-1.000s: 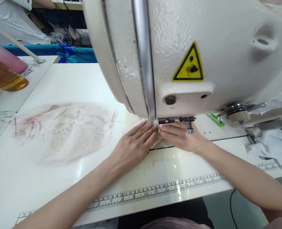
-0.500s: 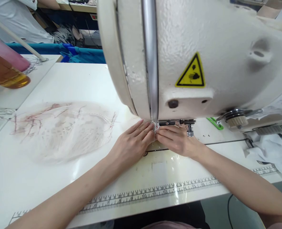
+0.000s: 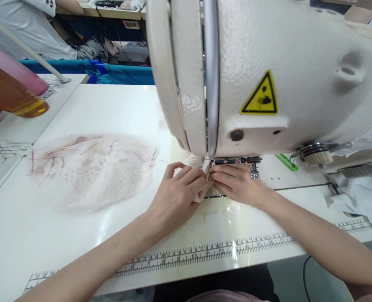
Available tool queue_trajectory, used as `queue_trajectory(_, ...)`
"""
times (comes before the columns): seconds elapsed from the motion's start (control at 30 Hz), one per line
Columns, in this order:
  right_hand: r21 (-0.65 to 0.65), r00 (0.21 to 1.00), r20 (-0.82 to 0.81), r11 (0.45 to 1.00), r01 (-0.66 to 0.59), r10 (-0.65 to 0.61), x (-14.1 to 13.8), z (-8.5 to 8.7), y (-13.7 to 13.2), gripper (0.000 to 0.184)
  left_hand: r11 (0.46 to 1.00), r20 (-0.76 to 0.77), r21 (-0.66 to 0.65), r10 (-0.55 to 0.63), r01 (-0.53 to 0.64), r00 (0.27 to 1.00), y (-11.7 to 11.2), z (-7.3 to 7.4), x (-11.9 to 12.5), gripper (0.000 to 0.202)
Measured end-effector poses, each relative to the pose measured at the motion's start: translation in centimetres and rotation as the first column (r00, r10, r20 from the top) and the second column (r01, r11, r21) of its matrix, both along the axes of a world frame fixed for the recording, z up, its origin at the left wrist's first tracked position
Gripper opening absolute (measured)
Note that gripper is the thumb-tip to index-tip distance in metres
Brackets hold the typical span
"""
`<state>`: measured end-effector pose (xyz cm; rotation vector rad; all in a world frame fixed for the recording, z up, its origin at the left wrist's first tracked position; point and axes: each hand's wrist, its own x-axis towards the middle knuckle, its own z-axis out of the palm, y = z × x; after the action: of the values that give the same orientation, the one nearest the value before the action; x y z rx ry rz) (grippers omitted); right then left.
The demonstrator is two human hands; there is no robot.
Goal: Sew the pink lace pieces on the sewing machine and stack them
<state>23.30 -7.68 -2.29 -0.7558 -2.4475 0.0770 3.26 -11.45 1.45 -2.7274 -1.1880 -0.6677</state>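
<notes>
Under the head of a white sewing machine [image 3: 236, 63], a piece of white lace fabric [image 3: 193, 159] lies at the needle area. My left hand [image 3: 181, 188] is closed on the fabric just left of the needle, fingers bent, with a fold of it showing below the fingertips. On the other side, my right hand [image 3: 238, 184] pinches the fabric's edge beside the metal attachment [image 3: 225, 161], its fingertips partly hidden under it. A sheer pale lace piece [image 3: 94, 176] with loose dark red threads lies flat on the table to the left.
A printed ruler [image 3: 205, 253] runs along the front edge of the table. Green thread snips [image 3: 287, 162] and white cloth [image 3: 358, 195] are at the right. Pink [image 3: 22, 71] and amber [image 3: 13, 92] bottles stand at upper left, near a person in white [image 3: 29, 29].
My left hand has gone from lying flat with fingers stretched to bent fingers gripping the fabric, uncovering lace behind it. The right hand stays by the needle. The view has shifted slightly.
</notes>
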Motion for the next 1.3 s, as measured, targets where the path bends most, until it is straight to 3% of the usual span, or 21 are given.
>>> queue_trajectory(0.1,-0.039,0.999,-0.034,0.999,-0.009,0.007,0.0,0.1,-0.1,0.019,0.956,0.016,0.131,-0.267,0.262,0.964,0.0,0.0,-0.2,0.017)
queue_trajectory(0.13,-0.039,0.999,-0.038,0.999,-0.012,0.011,0.0,0.1,-0.1,0.019,0.939,0.014,0.172,-0.306,0.299,0.952,0.0,0.0,-0.3,0.019)
queue_trajectory(0.2,-0.011,0.999,-0.047,1.000,-0.020,0.020,0.0,0.3,-0.2,0.019,0.951,0.030,0.193,-0.250,0.240,0.968,0.2,-0.1,-0.5,0.031)
queue_trajectory(0.27,0.021,0.999,-0.043,1.000,-0.022,0.023,0.0,0.5,-0.3,0.019,0.984,0.038,0.127,-0.132,0.127,0.990,0.6,-0.3,-0.7,0.043)
queue_trajectory(0.33,0.031,0.999,-0.019,0.999,-0.026,0.027,-0.1,0.7,-0.3,0.020,0.995,0.001,0.044,-0.085,0.085,0.996,1.0,-0.5,-1.1,0.047)
queue_trajectory(0.57,0.009,0.999,0.020,0.999,-0.049,0.049,0.1,0.6,-0.3,0.021,0.985,-0.213,-0.006,-0.169,0.172,0.962,1.7,-1.0,-2.4,0.048)
queue_trajectory(1.3,0.017,0.996,0.005,0.996,-0.085,0.085,0.8,0.0,0.0,0.019,0.994,-0.251,0.052,-0.077,0.093,0.965,0.3,-1.6,-1.2,0.044)
